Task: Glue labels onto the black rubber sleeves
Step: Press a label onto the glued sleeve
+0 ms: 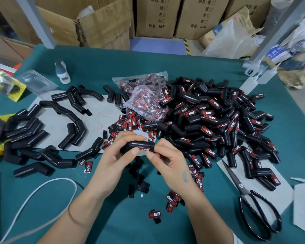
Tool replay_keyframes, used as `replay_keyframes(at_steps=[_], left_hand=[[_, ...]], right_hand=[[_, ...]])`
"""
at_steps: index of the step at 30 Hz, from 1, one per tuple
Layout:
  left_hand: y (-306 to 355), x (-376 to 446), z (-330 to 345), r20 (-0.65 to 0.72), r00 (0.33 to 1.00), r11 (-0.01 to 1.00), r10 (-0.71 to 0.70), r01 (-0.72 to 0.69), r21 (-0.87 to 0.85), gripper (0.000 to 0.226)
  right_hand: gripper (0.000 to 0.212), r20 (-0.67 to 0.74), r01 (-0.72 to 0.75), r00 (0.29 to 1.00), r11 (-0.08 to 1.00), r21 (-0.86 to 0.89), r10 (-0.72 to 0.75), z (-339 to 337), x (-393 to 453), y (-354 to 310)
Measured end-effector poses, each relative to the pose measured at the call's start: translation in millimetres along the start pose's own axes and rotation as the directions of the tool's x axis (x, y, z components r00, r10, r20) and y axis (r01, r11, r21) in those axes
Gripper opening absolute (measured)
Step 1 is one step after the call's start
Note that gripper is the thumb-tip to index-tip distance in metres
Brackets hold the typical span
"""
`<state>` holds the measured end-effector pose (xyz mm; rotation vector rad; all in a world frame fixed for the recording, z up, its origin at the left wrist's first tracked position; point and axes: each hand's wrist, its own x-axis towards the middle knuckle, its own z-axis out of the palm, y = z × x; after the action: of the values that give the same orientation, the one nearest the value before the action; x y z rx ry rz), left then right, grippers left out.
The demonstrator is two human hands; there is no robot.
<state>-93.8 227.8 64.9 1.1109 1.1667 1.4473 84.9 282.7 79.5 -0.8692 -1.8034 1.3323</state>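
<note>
Sleeve (137,146), black rubber, sits pinched between our two hands above the green table (113,217). Our left hand (111,155) curls fingers over its top, thumb pressing the red label (144,149); our right hand (169,162) pinches the label's end. Labelled sleeves (218,124) pile just beyond.

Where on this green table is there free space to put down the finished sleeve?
Bare green cloth lies near the front edge, between the white cord and the left forearm, and further back between the glue bottle and the bag of labels. The right side is crowded with labelled sleeves, and the scissors lie there. Loose labels lie scattered under the hands.
</note>
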Motion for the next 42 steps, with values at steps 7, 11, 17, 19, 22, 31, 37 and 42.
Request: replay_keyframes(at_steps=[7,11,17,19,22,31,37,42], left_hand=[[-1.2,-1.0,1.6,-0.002,1.0,1.0,0.018,-0.018,-0.008,0.029],[-1.3,-1.3,2.3,-0.004,1.0,1.0,0.005,-0.006,-0.006,0.029],[-1.9,-1.4,1.7,-0.009,1.0,1.0,-0.007,0.007,0.004,0.031],[-2.3,-1.5,1.8,-0.004,1.0,1.0,-0.012,0.012,0.006,0.032],[-2.7,-1.6,1.0,-0.001,1.0,1.0,-0.018,0.019,0.01,0.034],[1.0,0.1,4.2,0.038,0.999,0.996,0.031,-0.034,0.076,0.029],[4.4,0.4,5.2,0.044,0.998,0.99,0.055,-0.06,0.125,0.029],[6.9,0.6,3.1,0.064,0.997,0.986,0.046,-0.056,0.158,0.032]], right_hand=[[0.026,0.011,-0.012,1.0,1.0,0.004,0.012,-0.1,-0.7,1.0],[0.027,0.011,-0.014,1.0,1.0,0.008,0.014,0.5,-0.7,1.7],[0.027,0.03,-0.053,0.998,0.998,0.033,0.052,-0.8,-0.5,0.2],[0.024,0.072,-0.089,0.994,0.994,0.057,0.085,-0.8,-0.4,-1.6],[0.029,0.13,-0.135,0.984,0.988,0.08,0.124,-1.3,-1.5,-2.7],[0.031,0.101,-0.182,0.98,0.98,0.081,0.173,-3.3,-0.9,-0.4],[0.038,0.103,-0.176,0.981,0.98,0.094,0.166,-3.0,-2.3,1.0],[0.043,0.098,-0.179,0.981,0.977,0.115,0.168,-3.6,-1.3,-1.0]])
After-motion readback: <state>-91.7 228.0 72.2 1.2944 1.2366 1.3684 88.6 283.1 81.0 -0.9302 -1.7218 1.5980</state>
